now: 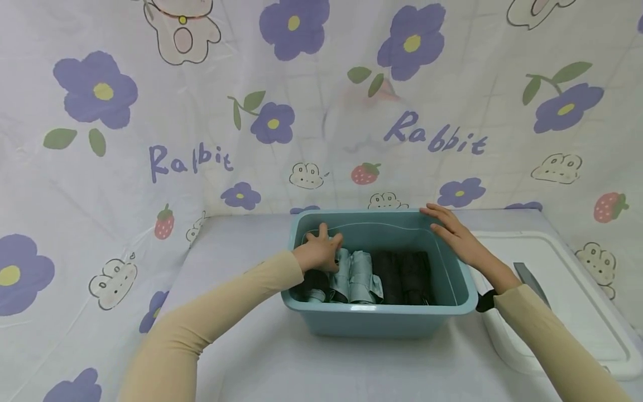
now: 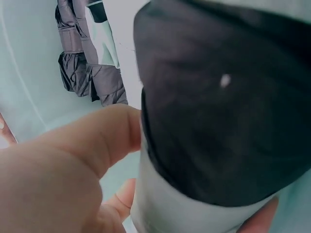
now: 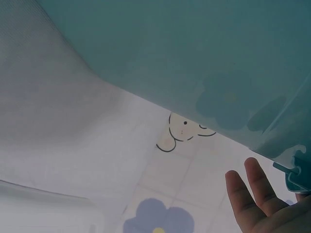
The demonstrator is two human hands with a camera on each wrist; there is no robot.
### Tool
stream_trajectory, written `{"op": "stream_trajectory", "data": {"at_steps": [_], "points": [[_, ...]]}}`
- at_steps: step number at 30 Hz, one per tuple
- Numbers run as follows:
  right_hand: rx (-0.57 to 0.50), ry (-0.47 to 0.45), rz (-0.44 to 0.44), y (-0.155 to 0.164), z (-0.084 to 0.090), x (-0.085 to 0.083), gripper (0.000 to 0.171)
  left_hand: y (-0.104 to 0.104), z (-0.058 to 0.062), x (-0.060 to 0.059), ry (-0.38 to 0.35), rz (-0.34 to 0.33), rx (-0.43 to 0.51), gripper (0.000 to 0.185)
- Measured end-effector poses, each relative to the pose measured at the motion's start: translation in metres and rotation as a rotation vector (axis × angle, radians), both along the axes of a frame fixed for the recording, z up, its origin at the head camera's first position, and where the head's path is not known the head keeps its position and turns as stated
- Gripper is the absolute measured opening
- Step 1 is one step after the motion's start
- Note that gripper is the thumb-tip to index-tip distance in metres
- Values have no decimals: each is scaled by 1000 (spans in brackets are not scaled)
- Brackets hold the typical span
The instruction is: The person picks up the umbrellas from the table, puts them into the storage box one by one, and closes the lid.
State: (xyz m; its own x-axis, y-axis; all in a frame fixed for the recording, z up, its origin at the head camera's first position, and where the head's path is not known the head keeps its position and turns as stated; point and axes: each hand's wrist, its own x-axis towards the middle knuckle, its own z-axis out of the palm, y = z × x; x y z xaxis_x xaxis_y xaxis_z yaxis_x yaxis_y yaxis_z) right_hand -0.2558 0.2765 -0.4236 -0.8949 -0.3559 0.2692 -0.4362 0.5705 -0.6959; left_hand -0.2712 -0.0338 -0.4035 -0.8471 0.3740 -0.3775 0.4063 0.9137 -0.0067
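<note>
A teal plastic bin (image 1: 377, 324) stands in front of me with several rolled fabric bundles set side by side in it. My left hand (image 1: 320, 252) reaches into its left end. In the left wrist view, the thumb and fingers are around a rolled bundle (image 2: 218, 121) with a black top and a pale lower part. Right beside that hand are pale blue rolls (image 1: 360, 276), then black rolls (image 1: 402, 276). My right hand (image 1: 456, 237) rests on the bin's back right rim, its fingers extended; the right wrist view shows straight fingers (image 3: 260, 187) beside the outer wall.
To the right of the bin, a white lid (image 1: 577, 290) with a grey strip (image 1: 531, 282) lies on the pale table (image 1: 241, 346). Behind the table hangs a cloth (image 1: 321, 145) printed with flowers and rabbits. The bin's right end shows bare floor and wall.
</note>
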Motion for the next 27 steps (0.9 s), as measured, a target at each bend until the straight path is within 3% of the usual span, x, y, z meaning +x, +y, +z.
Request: {"op": "stream_trajectory", "data": {"at_steps": [7,14,23,27], "points": [[-3,0,0,0,1,1,43,-3,1,0,-45,68,82,33],[-12,-6,0,0,-1,-1,44,-4,-5,-5,-91,128,71,34],[-14,-15,-3,0,0,0,43,-2,-10,-6,-85,100,11,42],[-12,-15,-5,1,-1,-2,43,0,-10,-7,-38,56,-47,49]]}}
